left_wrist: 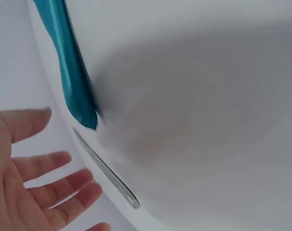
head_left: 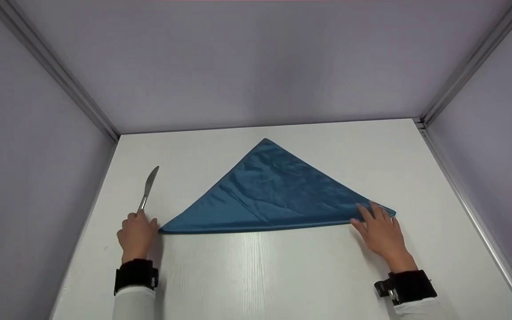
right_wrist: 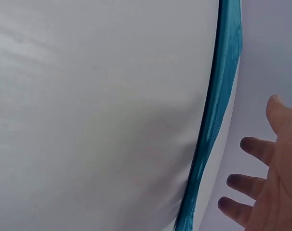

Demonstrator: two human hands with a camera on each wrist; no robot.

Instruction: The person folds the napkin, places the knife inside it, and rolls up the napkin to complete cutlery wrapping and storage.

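Nearest the camera in the head view are two pale sleeves, each ending in a black wrist strap; no writing can be read on either strap.

The left hand (head_left: pixel 137 234) rests on the white bench (head_left: pixel 256 271) with its grip open: the left wrist view shows the fingers (left_wrist: pixel 42 163) spread and straight, holding nothing. Its fingertips lie at the handle end of a table knife (head_left: pixel 148 189), touching or nearly touching it; which of the two cannot be told. The knife runs away from that grip, blade pointing to the far side of the bench. Just to the inner side of the left hand lies the left tip of the blue cloth (head_left: pixel 269 193), very close to the thumb.

The right hand (head_left: pixel 381 232) lies flat with its grip open as well, fingers straight and a little apart, pressing down on the right corner of the cloth. The right wrist view shows the folded edge of the cloth (right_wrist: pixel 218 110) running past the outstretched fingers (right_wrist: pixel 245 183).

Between the two grips the cloth is folded into a triangle, its long folded edge toward the person and its apex pointing away. No label or brand shows on the cloth or the knife.

Beyond the cloth the bench meets plain lilac walls (head_left: pixel 256 62) with metal rails in the corners.
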